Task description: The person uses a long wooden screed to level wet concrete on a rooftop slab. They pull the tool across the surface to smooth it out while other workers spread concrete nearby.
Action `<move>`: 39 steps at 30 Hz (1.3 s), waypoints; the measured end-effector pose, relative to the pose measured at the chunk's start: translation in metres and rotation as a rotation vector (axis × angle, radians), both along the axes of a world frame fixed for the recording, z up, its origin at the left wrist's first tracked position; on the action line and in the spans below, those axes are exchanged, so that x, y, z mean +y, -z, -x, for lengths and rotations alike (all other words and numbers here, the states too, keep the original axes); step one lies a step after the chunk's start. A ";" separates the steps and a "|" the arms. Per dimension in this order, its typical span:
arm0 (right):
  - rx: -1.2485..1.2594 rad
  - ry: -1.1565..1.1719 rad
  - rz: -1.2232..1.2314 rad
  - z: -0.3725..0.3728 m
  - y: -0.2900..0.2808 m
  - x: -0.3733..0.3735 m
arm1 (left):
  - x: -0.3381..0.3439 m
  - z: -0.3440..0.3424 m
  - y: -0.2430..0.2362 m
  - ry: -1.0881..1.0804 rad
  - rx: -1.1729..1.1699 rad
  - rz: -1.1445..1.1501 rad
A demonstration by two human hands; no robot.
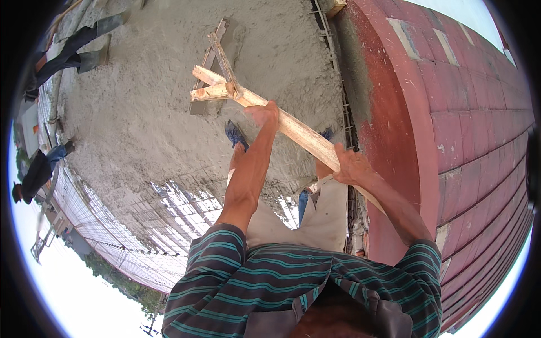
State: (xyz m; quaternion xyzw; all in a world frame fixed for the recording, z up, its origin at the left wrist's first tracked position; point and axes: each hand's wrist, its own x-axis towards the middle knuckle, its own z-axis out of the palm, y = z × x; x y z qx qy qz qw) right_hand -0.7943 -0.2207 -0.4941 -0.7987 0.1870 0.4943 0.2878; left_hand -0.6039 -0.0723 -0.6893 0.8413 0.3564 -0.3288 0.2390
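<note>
Both of my hands grip the pale wooden handle of a homemade concrete rake [304,134]. My left hand [265,114] is closed round the handle partway along it. Closer to my body, my right hand [352,164] is wrapped round the rake's upper part. Short wooden braces [224,65] fork from the handle's far end to a narrow board [198,106]. That board rests on wet grey concrete [152,101], ahead and left of my feet. My dark shoe [235,134] stands in the concrete.
A red wall [394,112] with red tiles or panels [479,129] runs along my right. Rebar [345,101] lines its base. A steel mesh [107,208] lies at the lower left. Two people, one in boots [93,59], one in dark clothing [36,174], stand at the left edge.
</note>
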 end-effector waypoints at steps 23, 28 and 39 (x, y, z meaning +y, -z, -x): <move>0.193 0.370 0.282 0.244 -0.194 -0.017 | -0.126 0.226 -0.208 0.552 0.382 0.332; 0.186 0.296 0.388 0.212 -0.246 0.040 | -0.076 0.241 -0.198 0.493 0.336 0.390; -0.131 0.352 0.122 0.064 -0.105 0.063 | -0.003 0.033 -0.064 0.252 -0.142 0.434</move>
